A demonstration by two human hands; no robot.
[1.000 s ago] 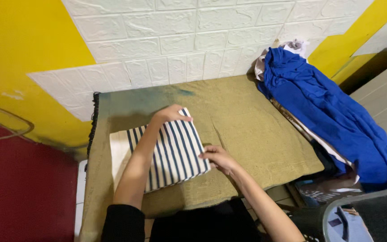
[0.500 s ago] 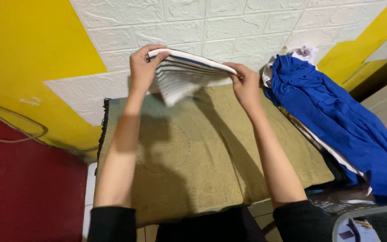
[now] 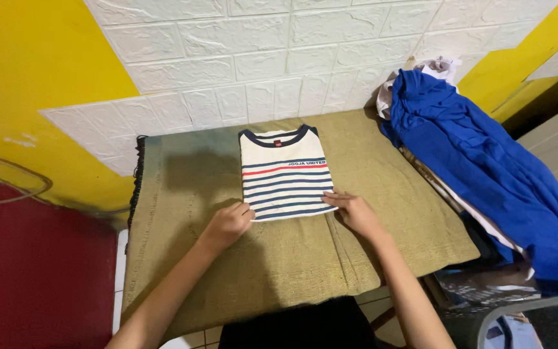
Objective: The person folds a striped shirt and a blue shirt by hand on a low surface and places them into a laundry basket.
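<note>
Head view: one folded striped shirt (image 3: 284, 173), collar toward the wall, lying flat mid-table on an olive cloth (image 3: 369, 258). Left hand (image 3: 228, 223) curled at its lower left corner; right hand (image 3: 354, 213) flat at the lower right (fingertips touching the hem). Blue garment pile (image 3: 485, 168) at right.

**Corner workspace, white brick and yellow paint**

Back wall (image 3: 279, 58): white embossed brick-pattern panels, bordered by slanting yellow painted areas (image 3: 27, 77) at left and upper right. Lower left wall is dark red (image 3: 33, 284), with a thin cable (image 3: 14, 178) looping across it. Table (image 3: 305, 271) covered in coarse olive-tan cloth, pushed against the wall. Pale tiled floor (image 3: 119, 284) shows at the table's left edge. Light even, soft shadows on the cloth.
</note>
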